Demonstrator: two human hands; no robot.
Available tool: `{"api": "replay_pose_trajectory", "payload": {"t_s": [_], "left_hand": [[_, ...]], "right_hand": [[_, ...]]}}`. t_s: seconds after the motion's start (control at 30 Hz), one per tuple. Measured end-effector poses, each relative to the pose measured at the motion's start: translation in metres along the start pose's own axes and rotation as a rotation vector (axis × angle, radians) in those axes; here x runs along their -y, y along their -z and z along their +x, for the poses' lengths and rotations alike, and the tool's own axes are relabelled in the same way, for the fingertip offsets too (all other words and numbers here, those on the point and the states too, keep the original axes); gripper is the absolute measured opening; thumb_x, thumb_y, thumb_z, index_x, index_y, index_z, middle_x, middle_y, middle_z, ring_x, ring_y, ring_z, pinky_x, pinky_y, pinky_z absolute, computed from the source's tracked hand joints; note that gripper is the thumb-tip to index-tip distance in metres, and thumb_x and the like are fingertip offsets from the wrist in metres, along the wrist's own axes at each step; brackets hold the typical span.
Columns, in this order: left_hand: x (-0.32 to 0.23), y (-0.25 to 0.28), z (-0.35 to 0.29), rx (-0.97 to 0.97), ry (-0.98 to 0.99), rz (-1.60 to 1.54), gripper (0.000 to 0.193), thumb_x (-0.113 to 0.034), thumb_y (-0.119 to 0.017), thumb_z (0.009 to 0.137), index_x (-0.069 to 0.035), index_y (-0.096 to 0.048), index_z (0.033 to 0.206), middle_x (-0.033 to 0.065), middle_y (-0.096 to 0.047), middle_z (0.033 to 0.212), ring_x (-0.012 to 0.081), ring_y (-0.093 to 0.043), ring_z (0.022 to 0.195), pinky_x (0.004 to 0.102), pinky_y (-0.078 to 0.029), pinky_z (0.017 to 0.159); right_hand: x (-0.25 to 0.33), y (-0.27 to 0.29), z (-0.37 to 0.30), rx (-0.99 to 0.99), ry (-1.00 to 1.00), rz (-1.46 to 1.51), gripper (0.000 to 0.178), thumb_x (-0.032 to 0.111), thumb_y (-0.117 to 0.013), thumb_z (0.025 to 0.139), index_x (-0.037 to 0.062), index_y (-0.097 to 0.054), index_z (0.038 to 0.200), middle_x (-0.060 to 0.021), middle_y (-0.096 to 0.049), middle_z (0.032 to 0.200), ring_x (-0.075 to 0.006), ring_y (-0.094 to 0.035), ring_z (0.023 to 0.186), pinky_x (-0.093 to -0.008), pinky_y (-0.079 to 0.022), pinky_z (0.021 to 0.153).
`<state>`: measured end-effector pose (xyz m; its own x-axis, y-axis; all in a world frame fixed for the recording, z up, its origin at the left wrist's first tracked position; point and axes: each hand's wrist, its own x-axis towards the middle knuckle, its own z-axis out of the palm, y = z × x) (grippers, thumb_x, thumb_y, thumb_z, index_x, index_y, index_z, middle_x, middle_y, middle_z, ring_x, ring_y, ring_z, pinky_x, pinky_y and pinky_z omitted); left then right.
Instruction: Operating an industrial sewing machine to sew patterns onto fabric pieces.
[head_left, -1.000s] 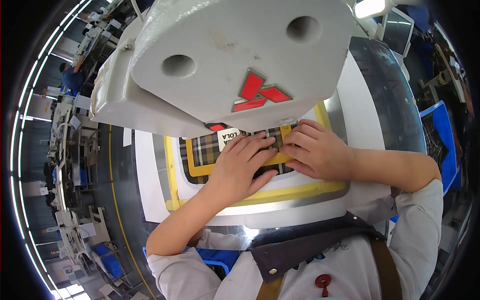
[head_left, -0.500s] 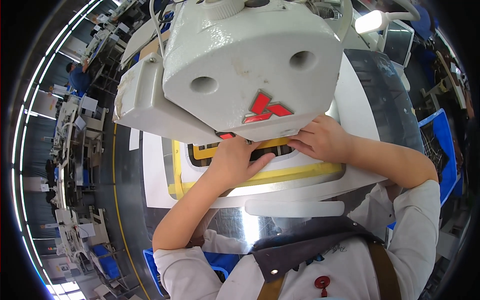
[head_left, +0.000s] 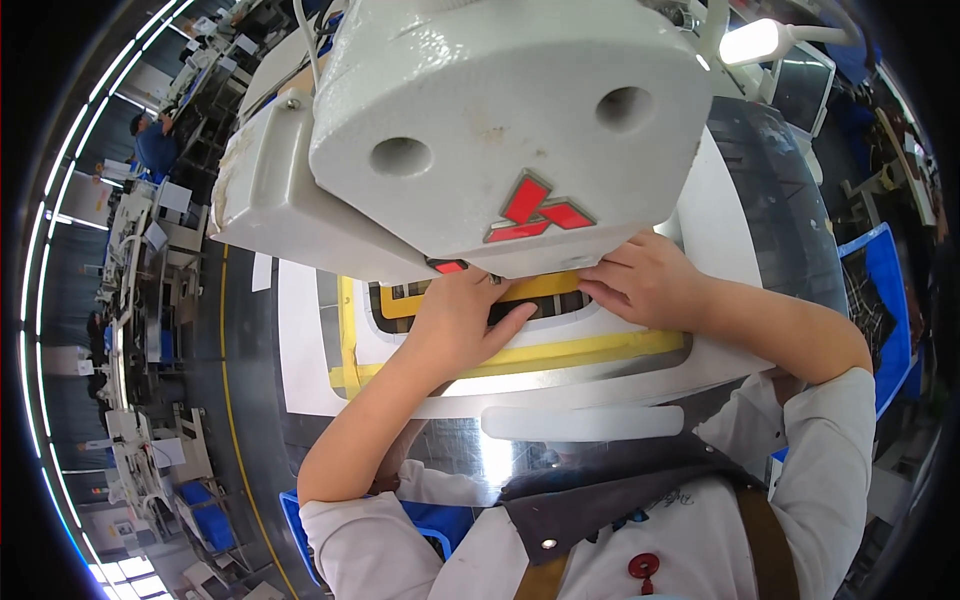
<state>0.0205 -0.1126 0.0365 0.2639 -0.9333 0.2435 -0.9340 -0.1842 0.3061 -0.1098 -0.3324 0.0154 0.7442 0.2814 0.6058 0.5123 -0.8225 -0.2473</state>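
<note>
Under the front of a large white sewing machine head [head_left: 500,130], a white template with yellow tape [head_left: 520,357] along its edges lies on the work surface. In its opening sit dark plaid fabric [head_left: 562,304] and a flat yellow frame [head_left: 540,288]. My left hand [head_left: 452,322] lies over the frame and fabric, thumb stretched out to the right. Its other fingertips are hidden beneath the machine head. My right hand [head_left: 645,283] rests at the right end of the yellow frame, fingers bent and tips touching it. Neither hand grips anything visible.
A lit lamp [head_left: 755,42] stands at the upper right. White paper [head_left: 300,345] spreads under the template. A rounded white bar [head_left: 580,423] lies near my body. Blue chairs [head_left: 880,310] stand nearby; a person [head_left: 155,145] works among machines far left.
The view has shifted slightly, so the machine head looks a little larger. My left thumb has moved slightly left; the right hand keeps its place at the frame.
</note>
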Motion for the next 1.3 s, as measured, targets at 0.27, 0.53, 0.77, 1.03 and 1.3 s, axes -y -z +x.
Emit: {"api": "replay_pose_trajectory", "payload": {"t_s": [0.27,0.53,0.77,1.03,1.3], "left_hand": [[-0.009,-0.003,-0.007,-0.066,-0.037,-0.046,0.034,-0.024,-0.069,0.083,-0.007,-0.066,0.112,0.0111,-0.06,0.096,0.0296,-0.06,0.087,0.0391,-0.047,0.075],[-0.018,-0.003,-0.013,-0.173,0.005,-0.002,0.017,-0.016,-0.071,0.08,-0.007,-0.066,0.093,0.0055,-0.063,0.091,0.0258,-0.062,0.084,0.0363,-0.049,0.075],[-0.025,0.004,-0.021,-0.189,-0.074,-0.029,0.014,-0.013,-0.071,0.078,-0.007,-0.067,0.09,0.0038,-0.066,0.096,0.023,-0.064,0.086,0.0349,-0.05,0.076],[-0.029,0.014,-0.026,-0.155,-0.103,-0.061,0.013,-0.007,-0.071,0.074,-0.008,-0.068,0.087,0.0048,-0.069,0.092,0.024,-0.067,0.088,0.0358,-0.051,0.075],[-0.031,0.01,-0.024,-0.131,-0.155,-0.017,0.015,-0.009,-0.073,0.074,-0.01,-0.067,0.088,0.0027,-0.068,0.091,0.0212,-0.067,0.086,0.0333,-0.052,0.077]], "right_hand": [[0.006,0.011,-0.006,0.065,-0.183,0.066,0.016,0.01,-0.072,0.077,0.004,-0.067,0.091,-0.0059,-0.063,0.1,-0.0244,-0.061,0.092,-0.0355,-0.05,0.084],[0.016,0.035,0.022,0.403,-0.265,-0.078,0.016,0.017,-0.071,0.078,0.0045,-0.067,0.087,-0.0055,-0.062,0.095,-0.0215,-0.058,0.095,-0.0375,-0.043,0.095],[0.007,0.038,0.002,0.423,-0.178,-0.341,0.009,0.013,-0.065,0.081,0.0059,-0.068,0.087,-0.0034,-0.061,0.095,-0.0193,-0.058,0.098,-0.0423,-0.035,0.108],[0.004,0.084,-0.028,0.386,-0.49,-0.109,0.009,0.016,-0.072,0.081,0.0108,-0.072,0.088,0.0003,-0.064,0.102,-0.0173,-0.057,0.105,-0.0479,-0.029,0.112],[-0.002,0.114,-0.073,0.316,-0.571,-0.204,0.01,0.012,-0.074,0.076,0.0073,-0.07,0.084,0.0006,-0.064,0.099,-0.0186,-0.056,0.105,-0.0467,-0.029,0.113]]}}
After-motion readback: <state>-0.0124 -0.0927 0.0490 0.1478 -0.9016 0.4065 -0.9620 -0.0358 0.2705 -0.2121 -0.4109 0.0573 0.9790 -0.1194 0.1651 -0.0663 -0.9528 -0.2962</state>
